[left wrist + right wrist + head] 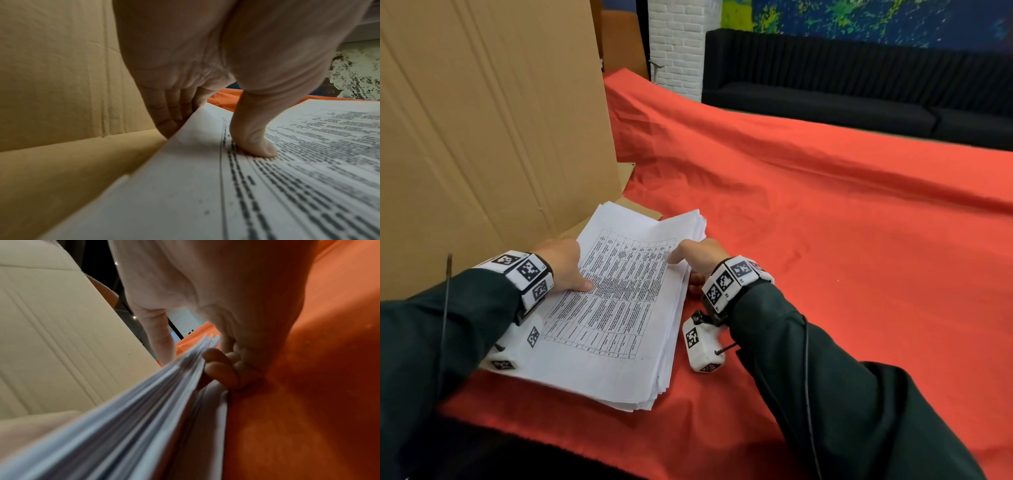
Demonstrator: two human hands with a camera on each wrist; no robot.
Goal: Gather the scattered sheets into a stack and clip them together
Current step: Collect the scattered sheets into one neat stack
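The sheets (619, 301) already lie gathered in a rough stack on the near left of the red-covered worktop (825, 240). The left hand (563, 263) and right hand (702, 257) grip its side edges. Squaring and clipping remain; no clip shows.

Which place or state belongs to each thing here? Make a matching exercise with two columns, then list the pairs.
Things:
1. left hand
2. right hand
3. stack of sheets
4. cardboard

Places or states:
a. stands upright at the left
b. lies on the red cloth
c. thumb presses the printed top page
d. fingers curl under the stack's right edge

Pairs: 1-c, 2-d, 3-b, 4-a
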